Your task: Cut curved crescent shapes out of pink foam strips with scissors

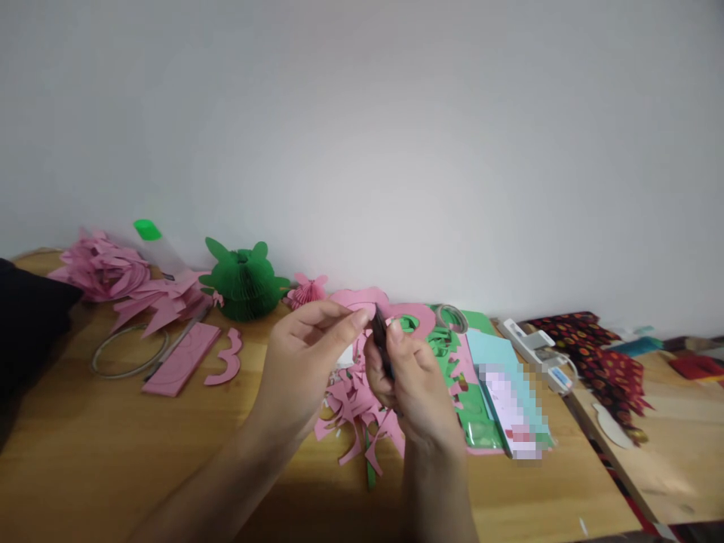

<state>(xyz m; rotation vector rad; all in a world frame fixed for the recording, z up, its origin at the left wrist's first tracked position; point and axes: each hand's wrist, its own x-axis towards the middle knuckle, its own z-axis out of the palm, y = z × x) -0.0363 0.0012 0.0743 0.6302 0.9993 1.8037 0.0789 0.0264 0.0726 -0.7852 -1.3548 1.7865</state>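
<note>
In the middle of the view my right hand [404,369] is wrapped round a slim black tool [380,332] whose upper end points up and slightly left. Its kind is not clear, as the fingers cover most of it. My left hand [314,351] is closed in a pinch right beside the tool's upper end. Whatever those fingertips hold, if anything, is too small to name. Cut pink paper scraps [362,400] lie on the table beneath both hands. Behind them are larger pink paper pieces [415,320] with curved edges and green paper cuttings [444,343].
A green honeycomb paper figure [246,283] stands against the wall, with pink paper piles [102,268] to its left. A wire ring [130,351], folded pink paper [181,360] and a scalloped piece [226,360] lie left. Rightward are a tape roll [452,318], phone [512,422] and power strip [535,351].
</note>
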